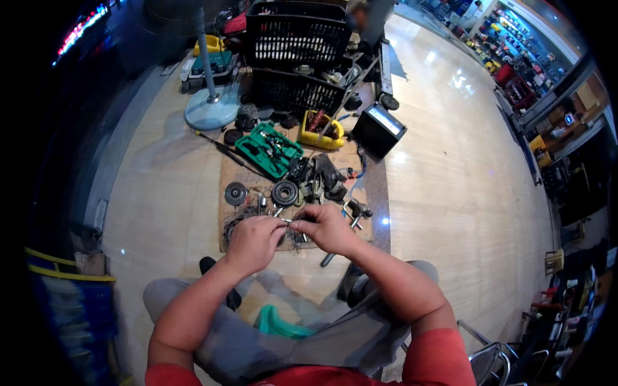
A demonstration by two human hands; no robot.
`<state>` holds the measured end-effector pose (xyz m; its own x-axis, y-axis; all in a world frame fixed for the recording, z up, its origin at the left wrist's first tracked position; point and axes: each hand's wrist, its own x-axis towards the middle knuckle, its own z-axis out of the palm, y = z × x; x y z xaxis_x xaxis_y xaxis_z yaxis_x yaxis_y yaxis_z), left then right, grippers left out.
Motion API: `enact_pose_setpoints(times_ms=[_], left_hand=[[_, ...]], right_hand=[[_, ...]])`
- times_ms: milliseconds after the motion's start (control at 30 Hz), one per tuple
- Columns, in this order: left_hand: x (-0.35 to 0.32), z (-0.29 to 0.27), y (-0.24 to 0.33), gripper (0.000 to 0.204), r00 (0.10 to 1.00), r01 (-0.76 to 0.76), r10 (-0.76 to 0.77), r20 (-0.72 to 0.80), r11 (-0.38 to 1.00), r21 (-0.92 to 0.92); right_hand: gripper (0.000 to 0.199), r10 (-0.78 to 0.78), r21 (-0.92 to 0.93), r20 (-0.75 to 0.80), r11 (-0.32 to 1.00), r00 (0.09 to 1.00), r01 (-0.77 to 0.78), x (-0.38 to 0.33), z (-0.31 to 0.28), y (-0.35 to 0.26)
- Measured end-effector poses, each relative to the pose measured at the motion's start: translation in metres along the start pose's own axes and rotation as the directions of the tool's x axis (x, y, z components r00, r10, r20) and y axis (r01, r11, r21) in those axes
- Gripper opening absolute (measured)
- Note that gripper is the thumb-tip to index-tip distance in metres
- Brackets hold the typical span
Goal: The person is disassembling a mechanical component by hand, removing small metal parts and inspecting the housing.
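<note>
My left hand [253,242] and my right hand [326,229] meet over a cardboard sheet [233,168]. Between their fingertips is a small, thin metal part [286,220], pinched from both sides; its exact kind is too small to make out. Just beyond my fingers lies a dark ring-shaped pulley [276,193], with a flatter black disc [235,193] to its left. A socket-like metal cylinder [263,201] stands near my left hand. Right of my right hand is a dark metal fitting [360,209]. My fingers partly cover the small parts beneath them.
An opened green tool case [279,172] lies beyond the pulley. Farther back are a cut-open yellow container [318,140], a black battery [378,134], stacked black crates [296,42] and a pale round stand base [201,116]. Something green and curved [277,325] shows between my legs.
</note>
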<state>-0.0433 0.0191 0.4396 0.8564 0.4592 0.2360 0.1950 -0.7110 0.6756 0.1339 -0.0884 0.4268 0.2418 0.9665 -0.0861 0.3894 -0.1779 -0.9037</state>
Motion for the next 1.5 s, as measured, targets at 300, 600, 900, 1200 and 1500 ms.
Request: enact_pose_setpoints(times_ms=[300,600,900,1200,1500], left_hand=[[-0.002,0.001,-0.004,0.011,0.999,-0.025,0.025,0.021,1.000,0.008],[-0.002,0.000,-0.004,0.008,0.994,-0.113,0.111,0.019,0.987,0.119],[-0.002,0.003,-0.006,0.007,0.988,-0.152,0.154,0.005,0.975,0.163],[-0.005,0.004,-0.004,0.010,0.994,0.002,-0.011,0.110,0.996,0.084],[-0.005,0.006,-0.007,0.008,0.997,-0.060,0.054,0.047,0.987,0.149]], right_hand=[[0.020,0.141,0.065,0.036,0.988,0.989,-0.143,0.001,-0.001,-0.009],[0.021,0.311,0.412,0.233,0.827,0.921,-0.383,0.004,-0.011,-0.014],[0.020,0.321,0.259,0.177,0.897,0.930,-0.359,0.004,-0.007,-0.007],[0.017,0.202,0.096,0.159,0.971,0.966,-0.219,0.002,-0.004,-0.018],[0.019,0.284,0.209,0.167,0.925,0.944,-0.316,0.004,0.000,-0.012]])
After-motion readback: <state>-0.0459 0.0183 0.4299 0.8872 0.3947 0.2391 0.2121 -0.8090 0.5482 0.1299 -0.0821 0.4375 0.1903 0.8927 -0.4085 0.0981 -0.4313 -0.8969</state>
